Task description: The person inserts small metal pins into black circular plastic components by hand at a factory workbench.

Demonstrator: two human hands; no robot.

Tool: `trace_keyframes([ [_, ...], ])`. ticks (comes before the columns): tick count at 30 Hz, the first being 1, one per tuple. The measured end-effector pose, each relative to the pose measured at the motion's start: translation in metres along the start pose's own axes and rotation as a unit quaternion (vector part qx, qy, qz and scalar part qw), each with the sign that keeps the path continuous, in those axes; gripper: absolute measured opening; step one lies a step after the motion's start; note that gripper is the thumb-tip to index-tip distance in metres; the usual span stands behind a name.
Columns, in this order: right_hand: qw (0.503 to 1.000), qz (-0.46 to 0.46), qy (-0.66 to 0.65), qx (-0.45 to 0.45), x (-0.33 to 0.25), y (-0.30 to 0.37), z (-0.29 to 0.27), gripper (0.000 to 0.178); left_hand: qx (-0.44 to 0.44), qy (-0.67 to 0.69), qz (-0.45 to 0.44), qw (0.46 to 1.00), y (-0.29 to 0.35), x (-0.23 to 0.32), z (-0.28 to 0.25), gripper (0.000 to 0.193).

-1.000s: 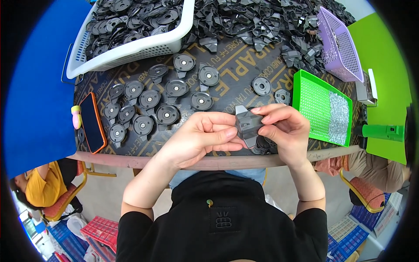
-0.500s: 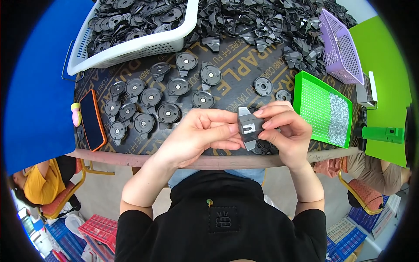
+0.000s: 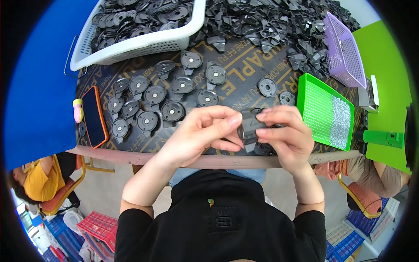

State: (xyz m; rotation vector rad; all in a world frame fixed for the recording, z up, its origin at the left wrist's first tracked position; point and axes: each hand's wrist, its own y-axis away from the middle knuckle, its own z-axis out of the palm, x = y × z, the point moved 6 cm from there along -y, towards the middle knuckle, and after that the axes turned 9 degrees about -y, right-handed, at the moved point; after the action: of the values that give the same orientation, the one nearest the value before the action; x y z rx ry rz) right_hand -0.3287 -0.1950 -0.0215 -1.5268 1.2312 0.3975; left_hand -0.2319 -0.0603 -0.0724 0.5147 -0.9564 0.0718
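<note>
While both hands pinch dark plastic part (image 3: 249, 127) above near edge of surface (image 3: 244, 74), left hand (image 3: 198, 133) and right hand (image 3: 283, 133) fingers closed on it. Part left of green tray (image 3: 325, 111). Risk: slip, drop off edge; pinch small. Part's underside hidden by fingers; joint detail unclear.

A dark grey plastic part (image 3: 249, 126), a green tray (image 3: 324, 109), a lilac basket (image 3: 344, 52), a white basket (image 3: 139, 41).
</note>
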Motion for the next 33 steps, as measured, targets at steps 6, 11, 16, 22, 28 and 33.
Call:
trace_keyframes([
  [6, 0.998, 0.066, -0.022, 0.004, -0.004, -0.035, -0.048, 0.052, 0.041, -0.324, 0.163, 0.931, 0.06, 0.022, -0.005, 0.024],
  [11, 0.891, 0.25, 0.345, 0.156, 0.108, -0.054, -0.268, 0.04, 0.239, -0.678, 0.281, 0.635, 0.154, 0.04, -0.055, 0.031],
  [16, 0.866, 0.327, 0.377, -0.037, 0.258, -0.033, -0.389, 0.04, 0.353, -0.718, 0.224, 0.556, 0.169, 0.012, -0.09, 0.033],
  [22, 0.83, 0.519, 0.187, -0.089, 0.262, -0.024, -0.32, 0.033, 0.364, -0.773, 0.221, 0.47, 0.156, 0.009, -0.084, 0.034],
  [28, 0.826, 0.357, 0.435, -0.032, 0.213, -0.054, -0.297, 0.022, 0.374, -0.769, 0.197, 0.48, 0.159, 0.015, -0.074, 0.043],
  [33, 0.836, 0.322, 0.443, 0.032, 0.218, -0.04, -0.327, 0.02, 0.421, -0.752, 0.268, 0.43, 0.149, 0.029, -0.041, 0.044],
])
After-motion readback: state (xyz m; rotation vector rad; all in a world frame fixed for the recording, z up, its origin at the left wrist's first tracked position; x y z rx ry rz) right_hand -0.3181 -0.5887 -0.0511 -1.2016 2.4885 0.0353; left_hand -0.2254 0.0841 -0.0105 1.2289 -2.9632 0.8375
